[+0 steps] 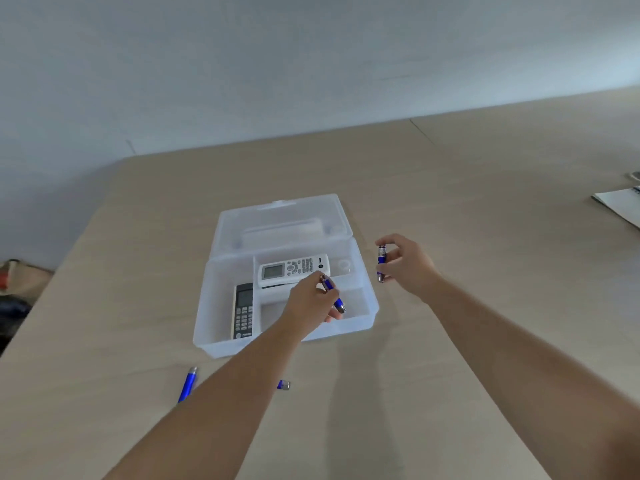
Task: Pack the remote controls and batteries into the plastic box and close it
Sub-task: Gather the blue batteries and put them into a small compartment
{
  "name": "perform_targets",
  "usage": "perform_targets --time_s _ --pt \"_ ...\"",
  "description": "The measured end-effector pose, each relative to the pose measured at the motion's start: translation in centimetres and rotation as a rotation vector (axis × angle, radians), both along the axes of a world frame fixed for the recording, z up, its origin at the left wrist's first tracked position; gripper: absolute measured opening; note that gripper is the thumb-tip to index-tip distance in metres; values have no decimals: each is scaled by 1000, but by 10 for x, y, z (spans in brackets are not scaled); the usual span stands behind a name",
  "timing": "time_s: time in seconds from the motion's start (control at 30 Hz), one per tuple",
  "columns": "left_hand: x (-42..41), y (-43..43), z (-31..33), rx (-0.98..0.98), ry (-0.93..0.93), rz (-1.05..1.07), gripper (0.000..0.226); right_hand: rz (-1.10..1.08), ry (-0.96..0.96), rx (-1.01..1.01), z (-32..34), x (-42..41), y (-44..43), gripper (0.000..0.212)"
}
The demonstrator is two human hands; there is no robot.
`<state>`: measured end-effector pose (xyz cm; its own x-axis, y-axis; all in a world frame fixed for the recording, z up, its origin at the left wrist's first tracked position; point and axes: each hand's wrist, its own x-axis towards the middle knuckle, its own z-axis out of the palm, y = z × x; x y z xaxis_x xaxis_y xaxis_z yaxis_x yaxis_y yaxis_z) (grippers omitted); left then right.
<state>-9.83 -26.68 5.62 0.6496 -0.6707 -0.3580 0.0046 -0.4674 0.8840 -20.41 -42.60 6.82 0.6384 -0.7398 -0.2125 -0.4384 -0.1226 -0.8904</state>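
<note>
A clear plastic box (207,327) lies open on the table, its lid (284,220) folded back. Inside, a white remote (294,270) lies across the back section and a black remote (243,311) lies in the left section. My left hand (310,303) hovers over the box's front right compartment, shut on a blue battery (334,296). My right hand (407,266) is just right of the box, holding another blue battery (381,263) upright. Two more blue batteries lie on the table in front of the box, one battery (188,383) on the left, the other battery (284,385) partly hidden by my left forearm.
The wooden table (450,341) meets a pale wall at the back. A white notebook (620,206) lies at the far right edge. Bags sit on the floor (17,285) beyond the table's left edge.
</note>
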Motion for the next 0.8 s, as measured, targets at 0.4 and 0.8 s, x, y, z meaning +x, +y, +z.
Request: perform_targets --time_s 0.4,0.8 --pt "49 -5 -21 179 -148 -97 25 605 714 -833 -40 42 26 35" --pt "51 -23 -39 98 -163 -48 22 876 1017 -1217 -60 54 24 20"
